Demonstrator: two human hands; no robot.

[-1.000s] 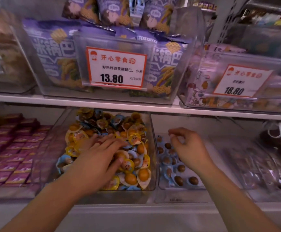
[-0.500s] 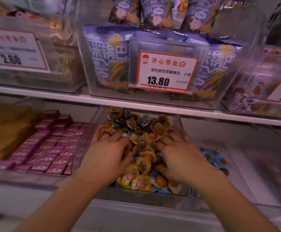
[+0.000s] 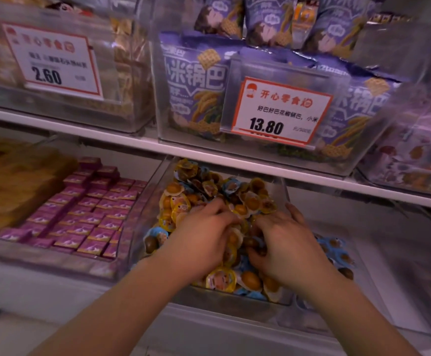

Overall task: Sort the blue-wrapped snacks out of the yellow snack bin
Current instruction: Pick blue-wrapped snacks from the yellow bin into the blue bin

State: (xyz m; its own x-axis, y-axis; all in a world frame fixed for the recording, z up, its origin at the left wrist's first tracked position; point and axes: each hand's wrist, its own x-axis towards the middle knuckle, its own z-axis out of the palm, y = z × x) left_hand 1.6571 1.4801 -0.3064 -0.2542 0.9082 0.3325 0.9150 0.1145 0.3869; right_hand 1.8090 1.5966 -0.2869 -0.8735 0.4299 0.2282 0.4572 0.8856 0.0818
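Change: both hands sit deeper in the snack heap than half a second ago, fingertips now buried, and the view has swung left so the 2.60 tag point(image 3: 55, 60) reads in full.
Left hand point(image 3: 199, 240): palm down on the snacks, fingers curled into the pile; whether they hold one cannot be told.
Right hand point(image 3: 286, 242): palm down beside the left, fingers bent into the heap with tips hidden, little finger touching the bin's right wall; its hold cannot be told either.
Bin point(image 3: 235, 301): clear plastic, on the lower shelf, heaped with yellow snacks point(image 3: 219, 280).
Blue snacks point(image 3: 156, 235): a few mixed in, one at the left edge by the left wrist, others along the front.
Right bin point(image 3: 337, 253): just beside, holding more blue-wrapped pieces.
Left: pink packets point(image 3: 88, 214) in rows in the neighbouring bin.
Above: purple bags point(image 3: 194, 86) behind the 13.80 tag point(image 3: 278, 111) on the upper shelf.
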